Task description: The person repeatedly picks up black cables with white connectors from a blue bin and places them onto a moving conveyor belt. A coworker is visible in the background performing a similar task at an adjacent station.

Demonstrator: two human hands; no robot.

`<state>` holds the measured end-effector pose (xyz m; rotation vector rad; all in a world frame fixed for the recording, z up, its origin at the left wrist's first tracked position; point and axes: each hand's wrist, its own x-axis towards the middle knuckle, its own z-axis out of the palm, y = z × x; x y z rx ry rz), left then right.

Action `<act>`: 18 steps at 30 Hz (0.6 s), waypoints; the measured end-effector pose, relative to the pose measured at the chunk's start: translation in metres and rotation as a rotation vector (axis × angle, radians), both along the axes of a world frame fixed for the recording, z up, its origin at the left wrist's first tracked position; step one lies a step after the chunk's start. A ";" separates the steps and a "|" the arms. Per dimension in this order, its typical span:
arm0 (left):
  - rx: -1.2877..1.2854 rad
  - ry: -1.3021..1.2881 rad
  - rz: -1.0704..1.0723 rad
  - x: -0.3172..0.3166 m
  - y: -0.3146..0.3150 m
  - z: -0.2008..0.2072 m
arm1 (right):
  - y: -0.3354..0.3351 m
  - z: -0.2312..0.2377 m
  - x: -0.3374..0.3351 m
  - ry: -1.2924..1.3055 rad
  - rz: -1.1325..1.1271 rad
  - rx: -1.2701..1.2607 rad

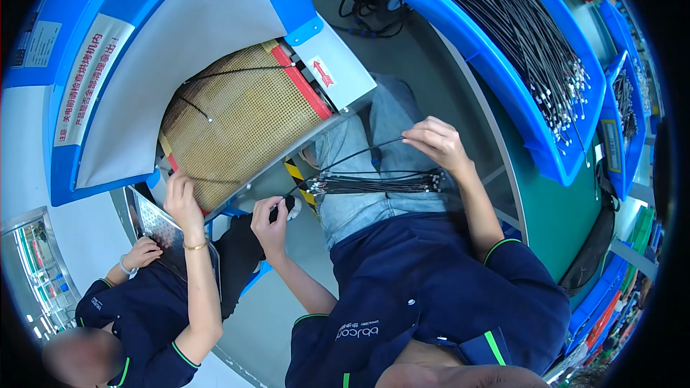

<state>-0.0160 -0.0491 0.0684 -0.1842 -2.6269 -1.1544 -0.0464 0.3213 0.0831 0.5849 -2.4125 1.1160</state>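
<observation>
A thin black cable [363,151] is stretched at a slant between my two hands above my lap. My left hand [269,228] pinches its lower end; my right hand [436,145], higher and farther right, grips the upper end with fingers together. Across my thighs, below the stretched cable, lies a bundle of black cables [374,183] with small pale connectors at both ends. Left of my hands is a mesh conveyor belt [233,111] carrying several loose dark cables [195,109].
A co-worker's hand [185,205] reaches to the belt's near edge. The blue and white machine housing [180,29] arches over the belt. On the green table [575,233] at right stands a large blue bin [496,93] full of black cables; a smaller blue bin [619,126] is beside it.
</observation>
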 end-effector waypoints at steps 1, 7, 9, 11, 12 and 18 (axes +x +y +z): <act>-0.004 0.002 0.026 0.007 -0.002 0.002 | -0.004 0.001 -0.002 -0.001 0.026 0.004; 0.002 0.001 0.072 0.021 -0.006 0.002 | -0.008 -0.004 -0.004 -0.054 0.071 -0.077; 0.001 0.004 0.068 0.020 -0.006 0.004 | -0.006 -0.004 -0.002 -0.087 0.078 -0.106; 0.004 0.003 0.064 0.019 -0.006 0.003 | -0.004 -0.005 0.000 -0.122 0.093 -0.135; 0.006 0.002 0.062 0.019 -0.006 0.002 | -0.004 -0.005 0.000 -0.131 0.102 -0.135; -0.008 0.013 0.063 0.020 -0.008 0.005 | -0.004 0.000 0.001 -0.179 0.149 -0.154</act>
